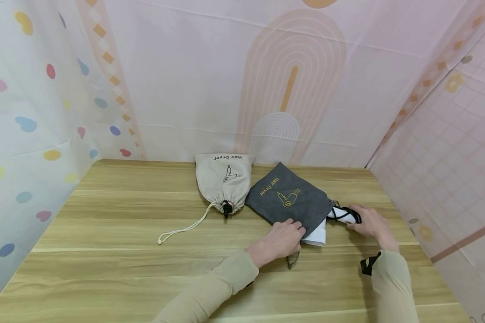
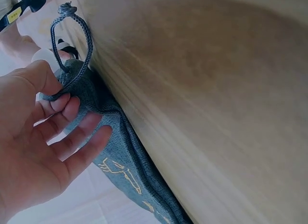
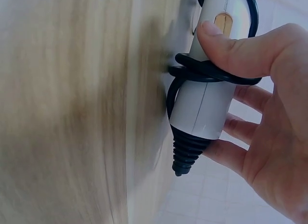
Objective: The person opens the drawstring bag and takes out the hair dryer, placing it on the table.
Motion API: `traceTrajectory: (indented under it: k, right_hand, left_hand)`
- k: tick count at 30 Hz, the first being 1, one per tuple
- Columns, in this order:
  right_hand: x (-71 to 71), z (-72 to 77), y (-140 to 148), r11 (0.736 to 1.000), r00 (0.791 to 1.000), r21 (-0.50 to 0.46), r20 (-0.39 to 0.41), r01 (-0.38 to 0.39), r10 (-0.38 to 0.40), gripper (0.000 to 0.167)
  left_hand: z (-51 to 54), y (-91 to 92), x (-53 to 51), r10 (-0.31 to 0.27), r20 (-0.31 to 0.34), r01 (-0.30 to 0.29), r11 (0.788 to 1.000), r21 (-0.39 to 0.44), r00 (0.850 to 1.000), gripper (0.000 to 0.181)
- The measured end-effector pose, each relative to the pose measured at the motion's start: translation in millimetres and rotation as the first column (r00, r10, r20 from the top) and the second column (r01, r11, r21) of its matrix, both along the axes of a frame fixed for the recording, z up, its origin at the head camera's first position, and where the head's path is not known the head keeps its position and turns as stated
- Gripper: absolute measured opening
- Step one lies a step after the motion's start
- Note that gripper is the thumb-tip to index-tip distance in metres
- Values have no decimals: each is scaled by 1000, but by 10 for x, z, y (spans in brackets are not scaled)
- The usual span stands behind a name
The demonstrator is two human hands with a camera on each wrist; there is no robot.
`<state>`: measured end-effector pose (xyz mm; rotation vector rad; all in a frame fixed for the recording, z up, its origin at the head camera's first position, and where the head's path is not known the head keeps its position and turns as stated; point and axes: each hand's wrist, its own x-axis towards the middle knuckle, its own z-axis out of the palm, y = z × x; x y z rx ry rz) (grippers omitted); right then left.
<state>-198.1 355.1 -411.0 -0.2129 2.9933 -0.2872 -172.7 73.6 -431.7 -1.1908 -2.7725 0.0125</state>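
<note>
A dark grey pouch (image 1: pixel 303 197) with gold "Hair Dryer" lettering lies on the table, and part of a white hair dryer (image 1: pixel 317 235) shows beyond its edge. My left hand (image 1: pixel 280 240) pinches the pouch's mouth edge; in the left wrist view its thumb and fingers (image 2: pixel 72 108) hold the fabric by the cord loop (image 2: pixel 86 46). My right hand (image 1: pixel 369 224) grips the white handle (image 3: pixel 199 106), which has a black cable (image 3: pixel 207 72) wound round it. Most of the dryer's body is hidden under or in the pouch.
A beige drawstring pouch (image 1: pixel 224 179) stands left of the grey one, its white cord (image 1: pixel 186 229) trailing over the wooden table (image 1: pixel 105 233). Patterned cloth walls (image 1: pixel 186 80) rise behind the table and at both sides.
</note>
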Motion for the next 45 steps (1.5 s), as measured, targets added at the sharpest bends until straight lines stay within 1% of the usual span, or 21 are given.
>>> traceTrajectory:
  k: [5,9,11,13,18,21,24,27,29,35,37,40,42,45]
  right_hand:
    - [1,2,1,1000,1000,0,-2,3,-3,59]
    - [4,5,12,1000,1000,4,13,11,-11,60]
    - [9,8,16,1000,1000,1,13,8,-8,60]
    - [10,7,24,1000,1000,-5,10,1,-1,59]
    - [11,15,44,1000,1000,-19,-2,-23,23,59]
    - [13,21,52,999,1000,-19,-3,-30,30,58]
    - [11,19,61,999,999,-15,0,-37,37,59]
    - [7,10,72,999,999,-27,-8,-46,46,59]
    - [6,-2,88,997,998,-39,-19,-62,61,58]
    - [14,-28,147,986,983,-45,-104,-158,153,50]
    - [13,-27,155,984,978,-42,-123,-173,166,50]
    - [9,-32,156,983,976,-42,-134,-180,173,50]
    - [9,-38,165,982,974,-43,-145,-183,175,49]
    - [19,-46,170,984,975,-45,-143,-175,167,49]
  left_hand:
    - [-17,-57,-34,-32,8,32,999,9,999,21]
    - [-30,-124,-64,-78,10,78,996,-34,997,34]
    - [-35,-139,-73,-100,-7,99,993,-69,995,35]
    - [-38,-138,-80,-114,-43,109,989,-100,993,32]
    - [-56,-110,-114,-105,-119,87,986,-141,987,25]
    - [-65,-97,-140,-99,-126,78,983,-166,987,25]
    - [-64,-92,-159,-100,-102,79,979,-188,990,24]
    - [-59,-99,-168,-94,-73,78,976,-203,993,26]
    - [-55,-114,-172,-85,-64,69,973,-221,994,27]
    - [-45,-173,-201,-51,-61,32,962,-269,997,29]
    - [-42,-182,-209,-52,-57,35,964,-265,997,29]
    - [-43,-185,-203,-60,-32,50,969,-240,998,30]
    - [-42,-180,-179,-57,1,56,977,-204,998,33]
    - [-36,-155,-126,-26,73,37,987,-157,997,40]
